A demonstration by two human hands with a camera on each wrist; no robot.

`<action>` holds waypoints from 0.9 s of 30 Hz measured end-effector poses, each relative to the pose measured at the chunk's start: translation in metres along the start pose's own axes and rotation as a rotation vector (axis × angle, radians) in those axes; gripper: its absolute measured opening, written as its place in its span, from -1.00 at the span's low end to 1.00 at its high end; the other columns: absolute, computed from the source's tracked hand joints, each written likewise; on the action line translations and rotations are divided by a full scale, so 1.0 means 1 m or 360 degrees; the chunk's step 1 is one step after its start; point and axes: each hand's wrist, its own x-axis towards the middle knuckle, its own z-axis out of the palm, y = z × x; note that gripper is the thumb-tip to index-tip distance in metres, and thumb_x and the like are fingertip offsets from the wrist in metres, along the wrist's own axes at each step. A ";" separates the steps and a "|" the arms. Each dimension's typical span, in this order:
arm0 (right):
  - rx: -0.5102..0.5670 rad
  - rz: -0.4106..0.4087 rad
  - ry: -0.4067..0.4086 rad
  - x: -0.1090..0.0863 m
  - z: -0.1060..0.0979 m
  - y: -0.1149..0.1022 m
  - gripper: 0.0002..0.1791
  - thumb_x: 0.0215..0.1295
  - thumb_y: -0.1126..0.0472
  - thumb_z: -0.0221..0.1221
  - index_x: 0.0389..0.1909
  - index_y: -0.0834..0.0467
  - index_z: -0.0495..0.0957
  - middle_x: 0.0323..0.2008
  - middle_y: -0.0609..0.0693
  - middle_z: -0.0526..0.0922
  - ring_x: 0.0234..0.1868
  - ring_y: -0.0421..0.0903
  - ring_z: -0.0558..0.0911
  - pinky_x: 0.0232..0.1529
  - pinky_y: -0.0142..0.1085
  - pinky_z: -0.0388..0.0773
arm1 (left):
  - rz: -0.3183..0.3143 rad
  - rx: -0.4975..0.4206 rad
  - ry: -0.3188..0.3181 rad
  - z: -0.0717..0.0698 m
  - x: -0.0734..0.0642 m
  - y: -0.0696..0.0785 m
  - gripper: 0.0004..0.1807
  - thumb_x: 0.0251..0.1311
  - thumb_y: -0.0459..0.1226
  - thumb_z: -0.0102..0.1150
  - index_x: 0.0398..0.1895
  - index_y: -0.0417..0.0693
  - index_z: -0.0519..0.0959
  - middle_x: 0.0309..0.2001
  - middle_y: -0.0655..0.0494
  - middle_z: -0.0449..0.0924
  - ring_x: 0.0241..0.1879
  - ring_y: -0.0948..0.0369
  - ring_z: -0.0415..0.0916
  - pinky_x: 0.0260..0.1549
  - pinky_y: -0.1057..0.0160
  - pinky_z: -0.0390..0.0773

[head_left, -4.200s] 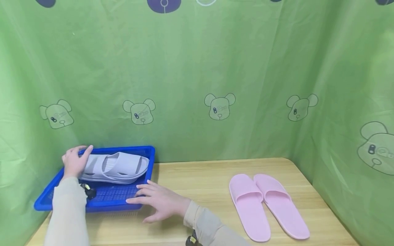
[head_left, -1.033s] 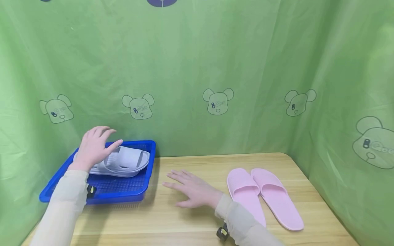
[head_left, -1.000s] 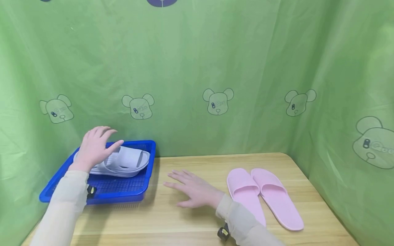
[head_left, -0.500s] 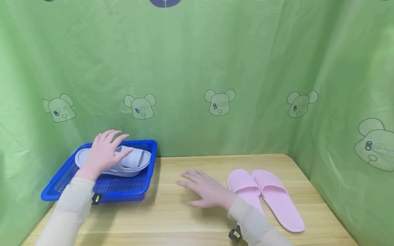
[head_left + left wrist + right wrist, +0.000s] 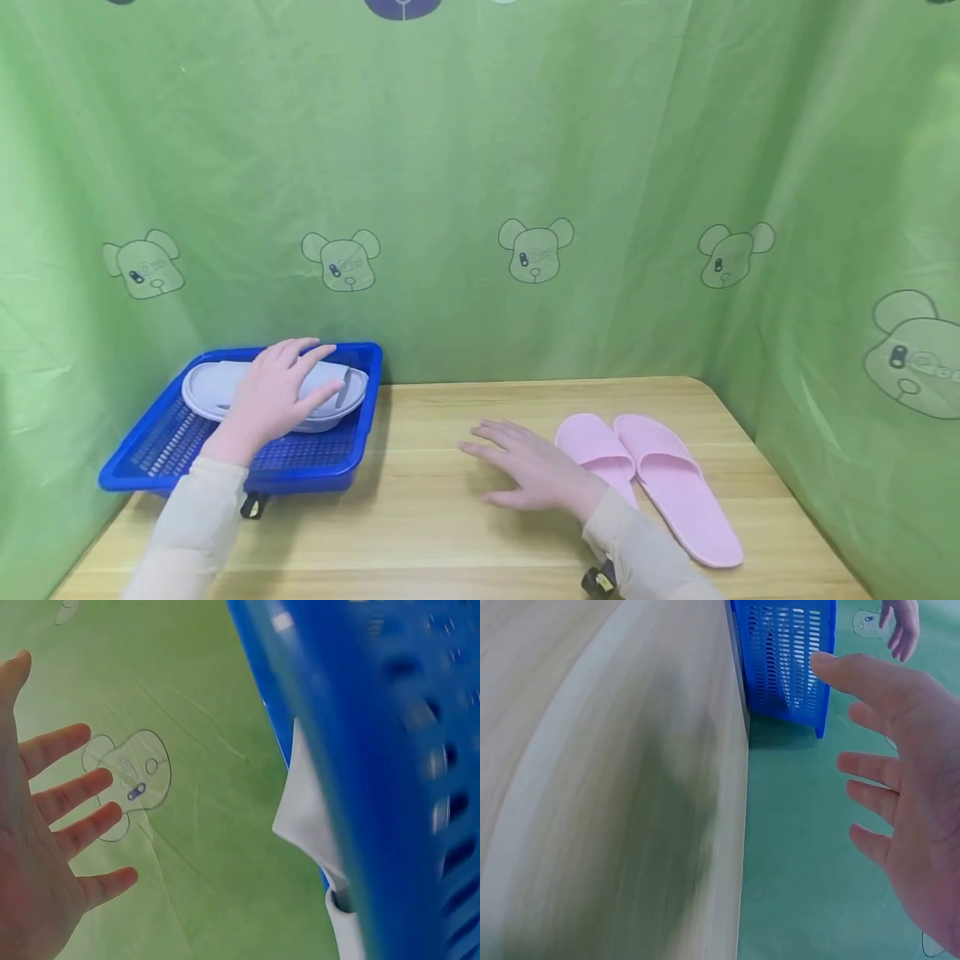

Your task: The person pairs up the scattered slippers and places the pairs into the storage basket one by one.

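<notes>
My left hand [image 5: 276,392] is held over the blue plastic basket [image 5: 303,482], its fingers spread and holding nothing. Beneath it in the basket lie grey slippers [image 5: 206,387], partly hidden by the hand. In the left wrist view the palm and loose fingers show beside the basket's wall [image 5: 337,750]. My right hand [image 5: 536,471] hovers over the wooden table with fingers apart and nothing in them. It is nearest to a pair of pink slippers [image 5: 686,500] on the right, and its sleeve covers part of the left one.
A wooden table [image 5: 420,542] carries the basket at its back left. Green curtain [image 5: 450,167] printed with bear heads closes off the back and both sides. A dark wrist camera [image 5: 600,579] sits under the right sleeve.
Earlier the left hand was at the grey slippers' far left end; it has lifted and drifted right across them. The right hand has left the basket's front corner and moved right, toward the pink slippers.
</notes>
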 end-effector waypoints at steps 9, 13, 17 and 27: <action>-0.0033 0.0008 0.0093 -0.016 -0.002 0.007 -0.19 0.16 -0.22 0.24 0.41 -0.04 0.28 0.36 0.09 0.40 0.39 0.11 0.37 0.42 0.05 0.27 | -0.0038 -0.0093 -0.0032 0.010 -0.011 0.021 -0.39 0.18 0.10 0.21 0.24 0.03 0.49 0.24 -0.10 0.47 0.27 -0.11 0.35 0.26 -0.21 0.31; -0.0057 0.0012 0.0152 -0.024 -0.003 0.012 -0.19 0.13 -0.21 0.28 0.38 -0.02 0.33 0.32 0.10 0.44 0.36 0.12 0.41 0.38 0.07 0.32 | -0.0026 -0.0165 -0.0019 0.014 -0.011 0.030 -0.42 0.18 0.08 0.22 0.22 0.04 0.50 0.24 -0.09 0.47 0.27 -0.09 0.36 0.26 -0.23 0.31; -0.0067 0.0016 0.0210 -0.032 -0.004 0.017 -0.20 0.10 -0.19 0.31 0.35 0.00 0.37 0.28 0.12 0.47 0.32 0.14 0.44 0.32 0.08 0.38 | -0.0012 -0.0194 -0.0006 0.018 -0.012 0.039 -0.43 0.18 0.07 0.21 0.22 0.04 0.51 0.23 -0.08 0.48 0.24 -0.08 0.39 0.24 -0.20 0.33; -0.0078 0.0150 0.0160 -0.053 -0.009 0.029 -0.22 0.15 -0.23 0.26 0.36 -0.01 0.36 0.29 0.12 0.47 0.32 0.12 0.44 0.33 0.08 0.37 | 0.0017 -0.0250 -0.0001 0.035 -0.012 0.065 -0.40 0.17 0.10 0.21 0.22 0.02 0.51 0.22 -0.10 0.49 0.28 -0.09 0.36 0.33 -0.14 0.28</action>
